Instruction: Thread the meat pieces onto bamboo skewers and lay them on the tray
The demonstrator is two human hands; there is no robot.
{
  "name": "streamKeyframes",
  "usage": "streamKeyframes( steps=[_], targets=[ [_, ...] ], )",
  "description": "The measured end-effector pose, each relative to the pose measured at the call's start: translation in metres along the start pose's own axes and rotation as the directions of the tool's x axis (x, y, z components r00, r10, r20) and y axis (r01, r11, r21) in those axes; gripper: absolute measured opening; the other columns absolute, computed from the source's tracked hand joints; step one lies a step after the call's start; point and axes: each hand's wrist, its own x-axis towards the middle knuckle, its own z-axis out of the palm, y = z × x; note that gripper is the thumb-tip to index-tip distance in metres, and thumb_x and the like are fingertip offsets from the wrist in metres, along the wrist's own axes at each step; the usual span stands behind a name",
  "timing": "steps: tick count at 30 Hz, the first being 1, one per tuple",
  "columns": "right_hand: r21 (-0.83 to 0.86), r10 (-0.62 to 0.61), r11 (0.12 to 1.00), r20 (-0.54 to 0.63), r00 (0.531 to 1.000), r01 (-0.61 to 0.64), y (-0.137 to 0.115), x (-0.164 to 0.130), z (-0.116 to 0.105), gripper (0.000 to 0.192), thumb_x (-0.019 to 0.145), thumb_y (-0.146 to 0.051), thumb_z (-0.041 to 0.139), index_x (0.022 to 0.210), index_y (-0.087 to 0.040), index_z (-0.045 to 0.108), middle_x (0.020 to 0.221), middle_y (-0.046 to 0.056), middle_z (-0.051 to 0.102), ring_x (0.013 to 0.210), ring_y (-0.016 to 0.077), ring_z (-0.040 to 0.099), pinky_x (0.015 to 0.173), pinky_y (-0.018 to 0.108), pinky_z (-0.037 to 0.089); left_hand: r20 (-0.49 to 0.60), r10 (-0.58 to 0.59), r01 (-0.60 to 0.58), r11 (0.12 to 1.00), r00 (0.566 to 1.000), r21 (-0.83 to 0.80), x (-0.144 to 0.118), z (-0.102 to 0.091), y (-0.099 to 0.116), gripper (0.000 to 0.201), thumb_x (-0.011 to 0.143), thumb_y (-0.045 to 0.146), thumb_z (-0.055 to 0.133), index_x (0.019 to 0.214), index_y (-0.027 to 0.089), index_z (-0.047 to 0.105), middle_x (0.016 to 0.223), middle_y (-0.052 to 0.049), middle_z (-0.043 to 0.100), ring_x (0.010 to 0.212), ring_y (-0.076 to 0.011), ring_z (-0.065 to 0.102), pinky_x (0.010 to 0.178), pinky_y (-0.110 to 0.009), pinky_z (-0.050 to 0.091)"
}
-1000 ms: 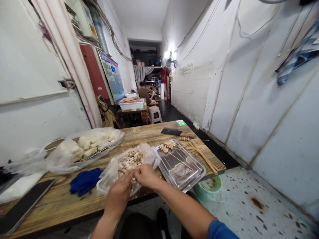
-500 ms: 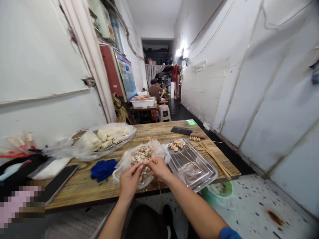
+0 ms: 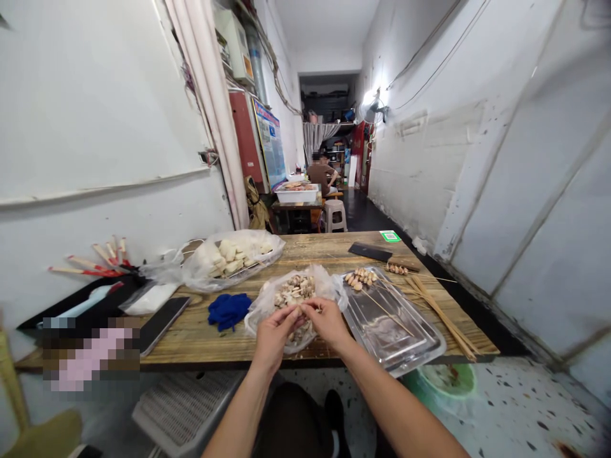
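My left hand (image 3: 273, 332) and my right hand (image 3: 328, 320) meet fingertip to fingertip over a clear plastic bag (image 3: 267, 304) of small pale food pieces (image 3: 296, 289) on the wooden table (image 3: 315, 251). Both hands pinch something small between them; whether it is a piece or a skewer is too small to tell. Right of the bag lies a steel tray (image 3: 396, 331) with filled skewers (image 3: 360, 278) at its far end. Loose bamboo sticks (image 3: 442, 313) lie right of the tray.
A second bag of white chunks (image 3: 233, 253) sits at the back left, with a blue cloth (image 3: 228, 310) and a dark phone (image 3: 160, 324) nearer. A cleaver (image 3: 370, 252) lies far right. A green bucket (image 3: 446, 381) stands on the floor. A person sits far down the corridor (image 3: 321, 175).
The view has swung left, bringing red-tipped sticks and a black tray at the left wall into sight. Both hands have stayed together over the bag.
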Motion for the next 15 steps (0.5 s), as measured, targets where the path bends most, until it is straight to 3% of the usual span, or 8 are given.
streamKeyframes(
  steps=[4,10,15],
  targets=[
    [-0.088,-0.004,0.996,-0.024,1.0,0.002,0.004,0.0015,-0.0005,0.023,0.073,-0.026,0.049,0.064,-0.014,0.065,0.058,0.001,0.063,0.057,0.0133,0.055,0.056,0.022,0.041,-0.016,-0.131,0.129,0.985,0.991,-0.115,-0.0018,0.0026,0.0015,0.022,0.062,0.017,0.069,0.083,0.011,0.065,0.08,-0.007,0.069,0.075,-0.0143,0.063,0.072,-0.022,0.05],
    [-0.094,-0.03,0.995,0.02,0.999,0.031,-0.0033,-0.0012,0.0014,0.02,0.072,-0.024,0.051,0.08,-0.014,0.066,0.073,0.003,0.067,0.067,0.0152,0.057,0.063,0.024,0.043,-0.059,-0.247,0.231,0.952,0.967,-0.199,-0.0045,0.0038,0.0053,0.013,0.067,0.01,0.064,0.08,0.01,0.064,0.07,-0.005,0.068,0.061,-0.0104,0.062,0.059,-0.018,0.051],
    [-0.265,-0.034,0.964,-0.023,0.999,0.027,-0.0032,-0.0022,0.0029,0.019,0.072,-0.02,0.048,0.062,-0.015,0.064,0.061,0.002,0.063,0.059,0.0141,0.054,0.059,0.023,0.04,-0.083,-0.298,0.265,0.922,0.951,-0.282,-0.0048,0.0022,0.0039,0.007,0.069,0.008,0.061,0.076,0.01,0.061,0.067,-0.005,0.066,0.058,-0.0095,0.062,0.055,-0.017,0.051]
  ],
)
